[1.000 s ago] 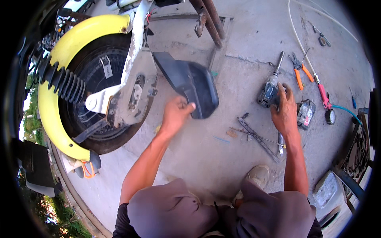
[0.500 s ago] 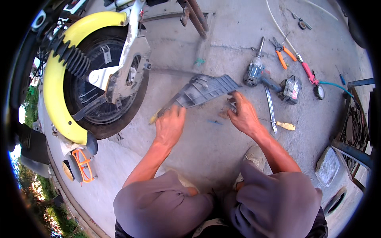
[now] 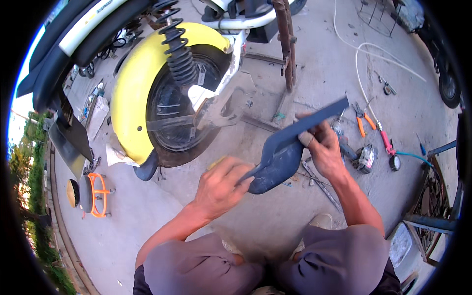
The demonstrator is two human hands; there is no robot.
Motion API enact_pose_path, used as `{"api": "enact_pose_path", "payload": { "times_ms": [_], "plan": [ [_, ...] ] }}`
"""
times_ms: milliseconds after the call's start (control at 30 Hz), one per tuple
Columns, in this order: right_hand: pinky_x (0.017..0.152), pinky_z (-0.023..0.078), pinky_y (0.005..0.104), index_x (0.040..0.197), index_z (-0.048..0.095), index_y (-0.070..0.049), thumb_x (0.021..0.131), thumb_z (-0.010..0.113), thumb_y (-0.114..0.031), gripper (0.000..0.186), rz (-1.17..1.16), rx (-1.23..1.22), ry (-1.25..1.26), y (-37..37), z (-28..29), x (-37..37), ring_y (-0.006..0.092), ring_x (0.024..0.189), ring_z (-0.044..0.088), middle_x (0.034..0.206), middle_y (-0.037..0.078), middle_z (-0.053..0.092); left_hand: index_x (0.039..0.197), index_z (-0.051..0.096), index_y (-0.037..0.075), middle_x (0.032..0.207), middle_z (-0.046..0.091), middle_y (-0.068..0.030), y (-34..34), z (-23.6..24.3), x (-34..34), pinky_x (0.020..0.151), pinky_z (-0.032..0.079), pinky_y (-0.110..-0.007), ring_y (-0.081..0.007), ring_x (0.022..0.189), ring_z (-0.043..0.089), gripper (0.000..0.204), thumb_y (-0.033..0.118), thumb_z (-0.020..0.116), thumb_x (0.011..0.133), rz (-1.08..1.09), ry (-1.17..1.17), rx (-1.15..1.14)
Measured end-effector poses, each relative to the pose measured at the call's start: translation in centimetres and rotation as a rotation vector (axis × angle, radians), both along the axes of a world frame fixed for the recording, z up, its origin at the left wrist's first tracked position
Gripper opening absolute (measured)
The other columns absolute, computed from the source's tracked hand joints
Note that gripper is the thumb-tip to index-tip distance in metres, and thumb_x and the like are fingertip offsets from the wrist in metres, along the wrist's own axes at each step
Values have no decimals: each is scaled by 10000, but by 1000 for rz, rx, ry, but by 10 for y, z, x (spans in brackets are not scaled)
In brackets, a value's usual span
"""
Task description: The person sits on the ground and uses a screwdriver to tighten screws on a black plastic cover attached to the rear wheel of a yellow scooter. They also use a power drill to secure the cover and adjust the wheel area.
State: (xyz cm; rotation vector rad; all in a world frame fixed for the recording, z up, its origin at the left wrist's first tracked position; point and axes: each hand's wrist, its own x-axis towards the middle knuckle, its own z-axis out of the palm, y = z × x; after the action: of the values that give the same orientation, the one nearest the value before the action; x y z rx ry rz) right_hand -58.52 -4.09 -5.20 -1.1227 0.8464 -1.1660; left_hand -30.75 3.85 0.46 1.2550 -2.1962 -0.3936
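A dark plastic panel point(image 3: 280, 169) is held up between my hands in front of the wheel, its smooth side showing and its long flat edge tilted up to the right. My left hand point(image 3: 221, 189) is closed round its lower left end; a bit of yellow shows behind those fingers, too little to name. At the right my right hand point(image 3: 324, 147) pinches the panel near its upper edge, thumb on the near face. Behind that hand lies a cordless impact wrench point(image 3: 348, 150), partly hidden. A long metal bar point(image 3: 324, 187) lies on the floor below the panel.
A vehicle with a yellow fender point(image 3: 130, 103) and black rear wheel point(image 3: 184, 147) stands at the left. Orange-handled pliers point(image 3: 365, 124) and a pink-handled tire inflator point(image 3: 386, 142) lie right. An orange-framed stool point(image 3: 101, 195) is far left, a metal rack point(image 3: 432, 223) far right.
The panel has been raised and turned, from its ribbed side to its smooth side. My right hand, earlier beside the panel's right end, now grips it. The view has shifted left.
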Motion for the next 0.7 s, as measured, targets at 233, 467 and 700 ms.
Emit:
{"api": "enact_pose_path", "payload": {
  "times_ms": [233,467,700],
  "plan": [
    [1036,542,342,1568,393,89,1021,672,-84,637,-48,13,158,-68,43,20,212,1165,676,1355,210,673,1230,694,-28,1100,705,-94,-6,-2,11,862,569,-311,-163,967,685,278,64,758,976,258,532,410],
    [915,607,337,1577,378,84,997,688,-56,673,-101,-25,298,-117,55,46,229,1079,719,1279,242,699,1297,649,-50,1111,740,-103,-44,0,20,891,562,-284,-124,996,683,345,91,761,1003,293,748,394],
    [869,624,324,1562,421,55,966,724,-30,674,-27,-16,225,-132,73,63,207,1035,729,1219,208,731,1173,653,-38,987,737,-78,-41,-2,24,747,603,-272,-108,871,700,260,47,790,968,453,780,407]
  ]
}}
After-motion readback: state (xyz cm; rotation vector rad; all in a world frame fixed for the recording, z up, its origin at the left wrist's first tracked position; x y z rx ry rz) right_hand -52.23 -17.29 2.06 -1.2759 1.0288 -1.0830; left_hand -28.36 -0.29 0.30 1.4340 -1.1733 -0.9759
